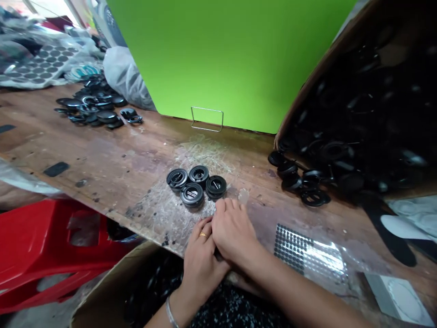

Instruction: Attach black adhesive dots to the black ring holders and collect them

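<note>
My left hand (200, 253), with a ring on one finger and a bangle at the wrist, is closed near the table's front edge. My right hand (234, 228) is curled over and against it, fingers bent down towards the tabletop. Whatever the two hands hold between them is hidden by the fingers. Just beyond the fingertips stand several round black plastic parts in short stacks, grouped tightly together; the nearest ones are a front stack (191, 196) and a right-hand stack (216, 187). Their upper faces show a recess with pale streaks.
A sheet of small black dots (290, 246) lies right of my hands. Loose black parts (292, 175) spill from a large dark carton (307, 86). A green panel (221, 59) stands behind. More black parts (99, 107) lie back left. A red stool (30, 241) stands left.
</note>
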The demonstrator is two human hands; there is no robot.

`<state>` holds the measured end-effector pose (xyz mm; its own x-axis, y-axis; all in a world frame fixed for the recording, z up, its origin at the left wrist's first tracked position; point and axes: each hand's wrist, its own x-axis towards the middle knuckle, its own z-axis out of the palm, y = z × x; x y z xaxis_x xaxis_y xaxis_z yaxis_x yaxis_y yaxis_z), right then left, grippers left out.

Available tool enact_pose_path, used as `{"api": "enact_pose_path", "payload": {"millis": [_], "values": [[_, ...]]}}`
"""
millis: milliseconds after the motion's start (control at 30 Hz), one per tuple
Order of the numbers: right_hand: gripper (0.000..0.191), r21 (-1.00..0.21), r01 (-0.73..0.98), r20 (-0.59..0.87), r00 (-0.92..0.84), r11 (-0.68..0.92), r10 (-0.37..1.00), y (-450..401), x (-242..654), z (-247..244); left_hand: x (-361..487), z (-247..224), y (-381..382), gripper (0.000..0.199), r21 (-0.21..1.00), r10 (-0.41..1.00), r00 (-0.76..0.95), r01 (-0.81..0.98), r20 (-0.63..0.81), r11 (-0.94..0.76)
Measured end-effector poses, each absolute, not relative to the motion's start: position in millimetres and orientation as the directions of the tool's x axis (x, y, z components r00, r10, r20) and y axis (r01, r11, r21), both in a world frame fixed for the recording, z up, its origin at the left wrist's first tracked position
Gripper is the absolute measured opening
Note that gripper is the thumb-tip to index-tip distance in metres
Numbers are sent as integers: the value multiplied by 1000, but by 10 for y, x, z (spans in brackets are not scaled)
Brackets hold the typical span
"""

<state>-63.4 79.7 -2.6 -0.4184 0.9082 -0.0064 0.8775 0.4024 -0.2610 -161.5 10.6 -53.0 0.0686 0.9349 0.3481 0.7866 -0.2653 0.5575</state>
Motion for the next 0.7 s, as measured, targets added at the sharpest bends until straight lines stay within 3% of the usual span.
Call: {"api": "enact_pose_path", "payload": {"millis": [167,267,400,533,700], "values": [[18,-369,860,45,-362,352,931,835,-627,-76,-1563,-582,111,76,450,930,66,861,363,-236],[20,-486,786,136,-364,382,921,842,-593,-93,-1529,-544,97,66,437,932,58,872,358,-222],[23,-556,703,274,-349,444,896,797,-409,-77,-1525,-383,91,47,518,949,60,827,308,-220],[21,-545,714,373,-264,440,890,740,184,-115,-1698,-302,167,48,498,914,-113,861,390,-106],[26,-441,872,359,-45,212,932,878,1282,-247,-1963,-411,310,55,411,858,-266,909,440,71]]}}
